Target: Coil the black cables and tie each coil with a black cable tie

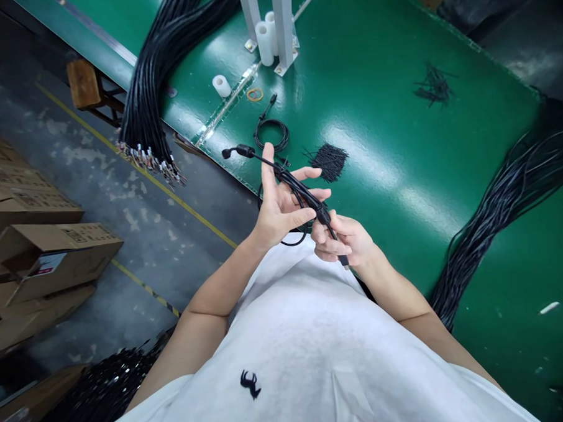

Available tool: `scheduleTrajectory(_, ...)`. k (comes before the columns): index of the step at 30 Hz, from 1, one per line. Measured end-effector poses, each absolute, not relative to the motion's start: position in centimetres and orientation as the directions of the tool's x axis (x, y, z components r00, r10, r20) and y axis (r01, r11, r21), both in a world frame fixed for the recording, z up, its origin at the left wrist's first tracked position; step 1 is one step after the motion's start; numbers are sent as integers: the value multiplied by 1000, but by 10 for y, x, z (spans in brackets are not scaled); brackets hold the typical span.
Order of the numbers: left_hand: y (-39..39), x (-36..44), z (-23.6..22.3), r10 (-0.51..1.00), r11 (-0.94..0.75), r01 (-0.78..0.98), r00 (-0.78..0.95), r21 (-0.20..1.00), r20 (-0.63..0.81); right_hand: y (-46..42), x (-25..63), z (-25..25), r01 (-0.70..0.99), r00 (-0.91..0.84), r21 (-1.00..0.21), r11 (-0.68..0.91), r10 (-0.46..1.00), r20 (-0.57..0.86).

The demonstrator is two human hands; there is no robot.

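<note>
A black cable (301,188) lies in a loose bundle across both of my hands in front of my shirt. My left hand (284,208) supports its middle, the index finger raised, the other fingers spread behind the strands and the thumb along them. One loop hangs below that palm. At the lower end, my right hand (341,238) grips the cable near a plug with a metal tip (344,262). The other end, with a thick black barrel (245,151), sticks out past my left index finger. Beyond my hands, a coiled black cable (272,135) rests on the green table.
A pile of short black ties (330,162) lies by my hands on the green table (381,132). Large black cable bundles hang over its edge at left (148,98) and cross it at right (486,208). White rollers (265,44) stand by grey posts (283,27). Cardboard boxes (54,258) are left.
</note>
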State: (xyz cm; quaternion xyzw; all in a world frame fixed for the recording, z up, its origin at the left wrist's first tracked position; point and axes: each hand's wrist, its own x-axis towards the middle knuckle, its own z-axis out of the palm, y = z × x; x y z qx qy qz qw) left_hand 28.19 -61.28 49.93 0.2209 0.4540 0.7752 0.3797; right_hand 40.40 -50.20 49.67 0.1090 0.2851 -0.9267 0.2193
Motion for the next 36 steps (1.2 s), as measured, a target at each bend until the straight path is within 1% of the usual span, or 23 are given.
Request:
scheduleTrajectory(3,-610,284,502,786,-285,-393,-618,874,-22,-498,404,495,421,-906,-531,-735,-314,-283)
scheduleTrajectory(5,-608,285,503,766,-274,-389,-641,880,-45,-496,405,497,382,-922,-607,-697,-247,-297)
scheduleTrajectory(6,-607,285,503,753,-265,-391,-654,881,-64,-495,406,499,368,-927,-664,-651,-206,-312)
scheduleTrajectory(8,-606,285,504,730,-245,-405,-675,881,-107,-496,409,504,350,-934,-798,-491,-117,-338)
scheduleTrajectory(10,-606,284,504,716,-223,-426,-682,877,-149,-498,412,511,326,-942,-907,-265,-10,-335)
scheduleTrajectory(11,-606,284,505,711,-212,-438,-683,874,-169,-499,413,514,307,-947,-940,-149,49,-317)
scheduleTrajectory(13,-606,283,507,704,-192,-466,-678,864,-210,-501,414,520,255,-958,-966,52,147,-245)
scheduleTrajectory(16,-606,282,510,702,-156,-531,-653,833,-285,-502,414,526,167,-974,-946,278,193,-116)
scheduleTrajectory(20,-607,281,512,708,-123,-615,-604,779,-366,-500,413,527,89,-986,-878,470,165,-12)
scheduleTrajectory(22,-607,281,512,705,-132,-625,-605,769,-371,-501,413,525,91,-978,-799,595,206,42)
scheduleTrajectory(25,-606,280,510,677,-156,-592,-647,790,-352,-504,413,521,173,-926,-626,761,342,160)
scheduleTrajectory(26,-605,279,509,662,-161,-574,-666,803,-344,-505,413,520,202,-907,-588,783,376,190)
scheduleTrajectory(28,-605,277,508,632,-164,-535,-702,829,-328,-504,411,518,230,-888,-564,793,409,211)
scheduleTrajectory(30,-605,275,507,613,-152,-504,-723,850,-319,-501,409,516,217,-894,-591,777,401,199)
scheduleTrajectory(32,-607,272,508,617,-118,-490,-718,864,-322,-497,407,515,176,-908,-644,745,376,186)
scheduleTrajectory(34,-608,270,510,635,-61,-485,-693,872,-341,-493,406,514,136,-917,-684,717,352,187)
scheduleTrajectory(36,-610,267,512,651,4,-481,-664,877,-367,-491,406,514,117,-918,-693,711,343,197)
